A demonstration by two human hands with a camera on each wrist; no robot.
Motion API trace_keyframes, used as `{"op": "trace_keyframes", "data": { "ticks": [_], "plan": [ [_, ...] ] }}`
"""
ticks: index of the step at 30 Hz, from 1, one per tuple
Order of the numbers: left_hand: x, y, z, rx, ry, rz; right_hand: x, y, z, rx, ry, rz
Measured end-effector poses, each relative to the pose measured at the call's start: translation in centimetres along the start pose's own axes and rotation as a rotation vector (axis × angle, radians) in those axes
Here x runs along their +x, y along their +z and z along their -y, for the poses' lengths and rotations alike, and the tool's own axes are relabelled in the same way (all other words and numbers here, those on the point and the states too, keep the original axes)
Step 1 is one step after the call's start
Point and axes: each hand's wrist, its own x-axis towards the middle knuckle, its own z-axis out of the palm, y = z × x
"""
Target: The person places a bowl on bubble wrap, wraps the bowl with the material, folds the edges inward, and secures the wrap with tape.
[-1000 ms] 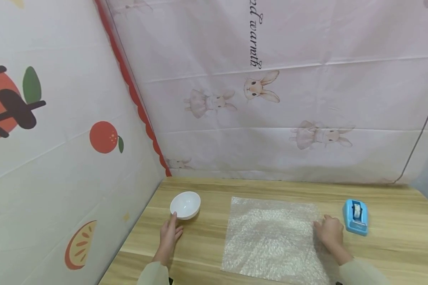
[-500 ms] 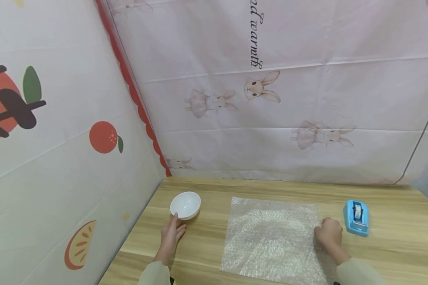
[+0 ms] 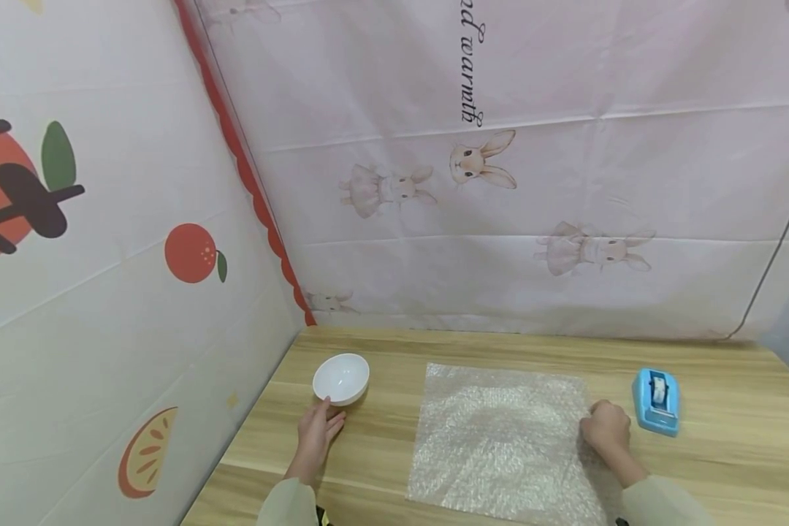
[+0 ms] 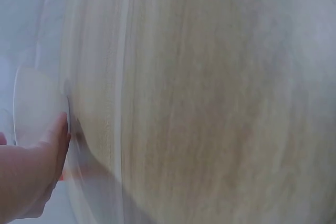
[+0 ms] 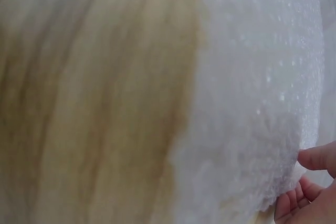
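A white bowl [image 3: 342, 378] is at the left of the wooden table. My left hand [image 3: 313, 436] holds its near side, with a fingertip at the rim and other fingers spread below. In the left wrist view, a finger of the left hand [image 4: 34, 169] lies along the outside of the bowl [image 4: 37, 103]. A sheet of bubble wrap [image 3: 500, 446] lies flat in the middle. At its right edge, my right hand [image 3: 608, 429] pinches the sheet. The right wrist view has thumb and curled fingers of that hand [image 5: 312, 190] at the bubble wrap's [image 5: 247, 93] edge.
A blue tape dispenser [image 3: 657, 402] with a roll of tape stands right of my right hand. Printed fabric [image 3: 394, 277] hangs behind the table [image 3: 381, 475], and another printed sheet [image 3: 250, 292] borders it on the left.
My right hand's fingers have curled in at the bubble wrap's edge. The left hand has shifted slightly to the right at the bowl's near side. The bowl and tape dispenser have hardly moved.
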Motion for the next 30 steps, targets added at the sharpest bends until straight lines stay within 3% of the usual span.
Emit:
{"op": "trace_keyframes", "data": {
  "ticks": [13,23,30],
  "plan": [
    [0.0,0.5,-0.3,-0.020,-0.009,-0.007,-0.1,0.4,0.1,0.008,-0.005,-0.024],
    [0.4,0.8,-0.3,-0.098,-0.016,-0.030,0.1,1.0,-0.1,-0.023,-0.047,-0.077],
    [0.8,0.8,-0.3,-0.104,-0.027,-0.054,0.2,0.9,0.1,0.008,-0.030,-0.010]
  ]
}}
